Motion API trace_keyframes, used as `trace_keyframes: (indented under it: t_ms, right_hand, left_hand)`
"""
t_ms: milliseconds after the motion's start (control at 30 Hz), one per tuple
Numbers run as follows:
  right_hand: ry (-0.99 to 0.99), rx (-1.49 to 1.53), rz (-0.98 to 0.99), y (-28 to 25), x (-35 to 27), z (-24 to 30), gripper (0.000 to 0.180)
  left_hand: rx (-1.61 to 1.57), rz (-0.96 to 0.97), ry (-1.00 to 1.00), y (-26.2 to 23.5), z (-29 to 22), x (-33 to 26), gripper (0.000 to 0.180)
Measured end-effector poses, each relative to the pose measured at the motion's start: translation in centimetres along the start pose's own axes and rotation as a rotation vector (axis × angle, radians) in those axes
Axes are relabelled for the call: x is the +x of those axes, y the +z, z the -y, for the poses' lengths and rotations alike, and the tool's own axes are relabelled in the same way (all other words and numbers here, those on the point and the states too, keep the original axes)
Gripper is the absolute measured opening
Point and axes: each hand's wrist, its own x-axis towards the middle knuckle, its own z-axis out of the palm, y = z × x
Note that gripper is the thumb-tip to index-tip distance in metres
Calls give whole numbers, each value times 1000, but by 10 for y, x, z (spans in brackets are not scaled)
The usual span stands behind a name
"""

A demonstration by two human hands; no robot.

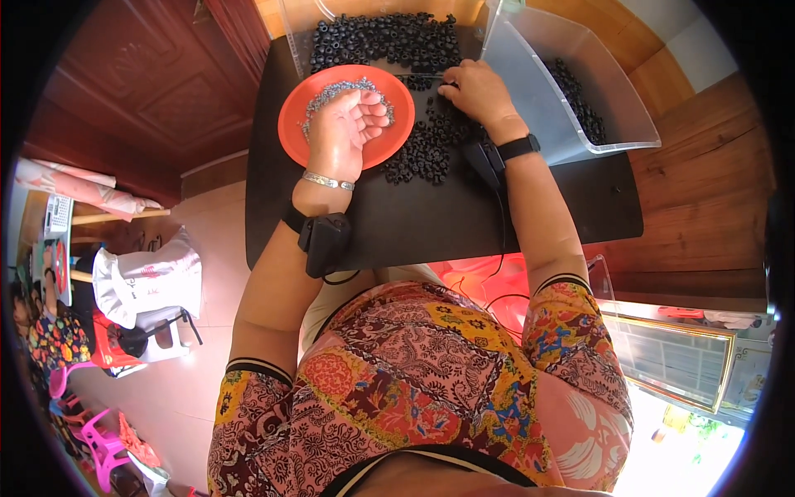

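My left hand (352,128) is over a round red plate (294,141), palm turned up and fingers curled in. Small silvery metal pieces (321,101) lie on the plate around it. Whatever the curled fingers hold is too small to make out. At the far side of the table, my right hand (479,93) pinches with thumb and fingertips beside a few small black ring-like parts (418,83). What sits in that pinch is hidden. Between the plate and my right wrist, a loose pile of the same black parts (422,153) is spread on the dark table (414,219).
A clear bin (381,45) full of black parts stands at the far edge. Right of my right hand is a larger translucent bin (538,108) with more parts. A cable (503,228) hangs over the table's near edge. Wooden panelling (704,157) borders the right.
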Motion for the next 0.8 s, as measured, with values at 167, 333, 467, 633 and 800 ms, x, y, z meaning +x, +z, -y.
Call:
trace_keyframes:
  t_ms: [167, 333, 467, 633, 800]
  right_hand:
    - [22, 22, 58, 7, 4, 0, 21]
    - [-143, 405, -177, -20, 0, 36, 18]
    - [-220, 739, -179, -35, -9, 65, 22]
    - [-240, 787, -167, -41, -11, 70, 22]
    - [-308, 750, -234, -39, -13, 78, 24]
  left_hand:
    - [-4, 2, -7, 6, 0, -2, 24]
    - [7, 5, -16, 4, -1, -4, 24]
    - [51, 57, 2, 7, 0, -5, 22]
    - [49, 109, 8, 8, -2, -6, 17]
    - [42, 165, 13, 8, 2, -5, 14]
